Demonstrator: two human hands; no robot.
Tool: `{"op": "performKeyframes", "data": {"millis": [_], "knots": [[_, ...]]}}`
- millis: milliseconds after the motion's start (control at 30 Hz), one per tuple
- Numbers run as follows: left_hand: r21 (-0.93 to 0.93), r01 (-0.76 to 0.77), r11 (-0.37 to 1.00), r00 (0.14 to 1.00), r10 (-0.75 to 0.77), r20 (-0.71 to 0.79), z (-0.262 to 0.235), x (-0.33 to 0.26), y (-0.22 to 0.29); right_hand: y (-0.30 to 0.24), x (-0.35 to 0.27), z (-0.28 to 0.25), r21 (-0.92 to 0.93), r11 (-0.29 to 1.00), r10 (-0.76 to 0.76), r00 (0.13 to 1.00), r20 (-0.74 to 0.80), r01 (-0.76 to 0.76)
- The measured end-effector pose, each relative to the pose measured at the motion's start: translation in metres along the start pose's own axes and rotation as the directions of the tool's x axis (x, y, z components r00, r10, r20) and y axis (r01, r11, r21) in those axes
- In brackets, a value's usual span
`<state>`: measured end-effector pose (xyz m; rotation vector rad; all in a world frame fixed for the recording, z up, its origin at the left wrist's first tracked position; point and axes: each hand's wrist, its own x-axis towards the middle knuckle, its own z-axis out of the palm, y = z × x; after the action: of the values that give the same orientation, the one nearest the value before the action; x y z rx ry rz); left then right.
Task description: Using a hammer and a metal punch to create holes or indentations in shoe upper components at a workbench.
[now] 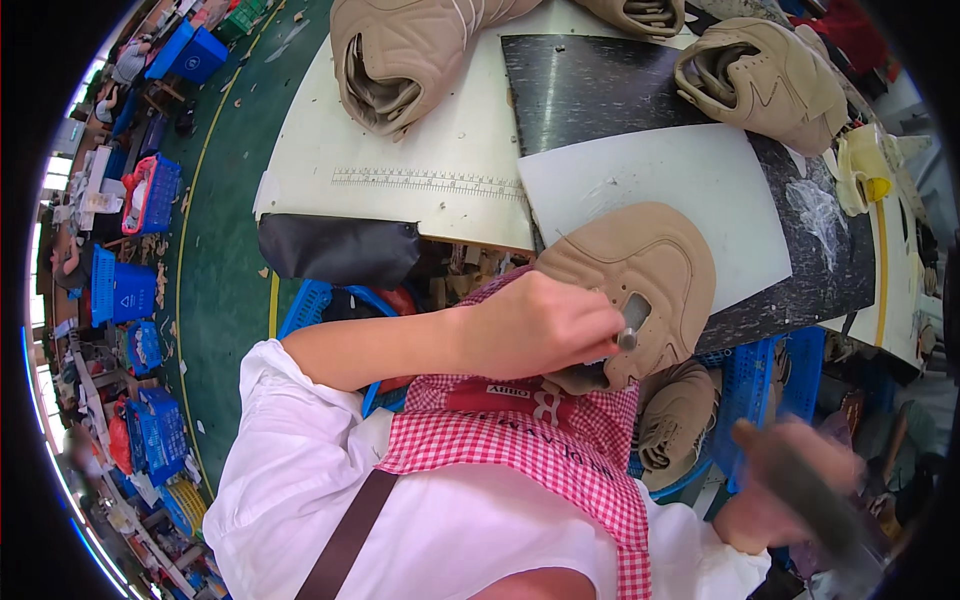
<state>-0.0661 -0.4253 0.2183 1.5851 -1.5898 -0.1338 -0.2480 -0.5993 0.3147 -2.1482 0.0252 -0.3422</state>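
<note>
My left hand [555, 318] is closed in a pinch on a slim metal punch [627, 340], whose round end shows beyond the fingers. It is held at the opening of a beige shoe upper [672, 265], which lies over the near edge of a white cutting board [640, 170]. The punch's lower end is hidden. Off to the lower right, my right hand [800, 480] grips what looks like a hammer [825, 505], dark and smeared by motion, apart from the upper.
More beige uppers [765, 85] lie at the back of the table [440, 140]. Blue baskets stand below its near edge, one holding a beige shoe upper [675, 420]. A black sheet [340, 250] hangs over the left edge. Beyond the green floor [225, 200] stand blue bins [130, 290].
</note>
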Motion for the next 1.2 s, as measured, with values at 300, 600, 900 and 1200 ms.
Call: {"op": "performKeyframes", "data": {"millis": [300,600,900,1200], "knots": [[-0.711,0.518,0.476,0.803,-0.557,0.212,-0.009,0.0,-0.012,0.086,0.066,0.036,-0.071,0.924,0.358,0.914,-0.19,-0.377],[-0.353,0.437,0.827,0.897,-0.376,0.231,-0.007,0.024,-0.004,0.096,0.113,0.036,-0.325,0.925,0.196,0.98,-0.028,-0.194],[-0.56,0.463,0.687,0.884,-0.404,0.236,0.005,0.017,-0.023,0.083,0.066,0.003,-0.015,0.941,0.301,0.859,-0.414,-0.337],[-0.356,0.294,0.887,0.953,-0.241,0.186,0.006,0.021,-0.011,-0.015,-0.012,-0.077,0.127,0.94,-0.231,0.866,-0.444,0.316]]}}
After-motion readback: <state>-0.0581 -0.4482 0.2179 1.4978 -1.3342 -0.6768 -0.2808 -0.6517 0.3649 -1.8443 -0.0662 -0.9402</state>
